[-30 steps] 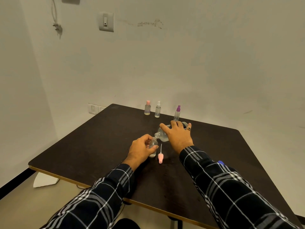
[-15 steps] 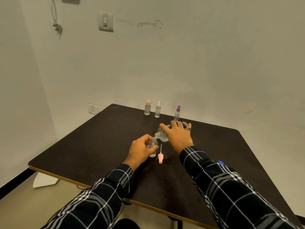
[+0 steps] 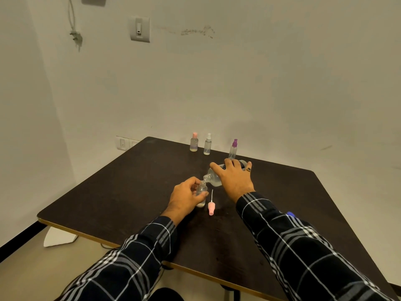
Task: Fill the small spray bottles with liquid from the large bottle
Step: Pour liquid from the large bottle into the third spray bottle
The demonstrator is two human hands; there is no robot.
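Against the pictures from 1 s and 0.5 s ago, nothing has visibly shifted: both hands, both bottles and the loose pump sit where they were, and the pour goes on in the same pose.

The left hand (image 3: 184, 199) is curled round the small open bottle (image 3: 201, 192), thumb on the near side and fingers wrapped behind, holding it upright on the dark table (image 3: 130, 181). A little clear liquid shows at its base. The right hand (image 3: 233, 179) is clamped over the large bottle (image 3: 213, 180) from above, fingers spread across its body, a ring (image 3: 248, 169) on 1 finger. The large bottle is tipped almost flat, its open mouth pointing to 8 o'clock and meeting the small bottle's neck; whether they touch I cannot tell.

Both forearms in plaid sleeves reach forward from 6 o'clock, the left wrist bent inward, the right palm facing down.

The pink spray pump (image 3: 211, 208) lies on the table at 5 o'clock of the small bottle, just beside it, tube pointing to 12. At 12 o'clock, near the far edge, stand 3 capped spray bottles: pink-topped (image 3: 194, 143), white-topped (image 3: 207, 145) and purple-topped (image 3: 233, 148).
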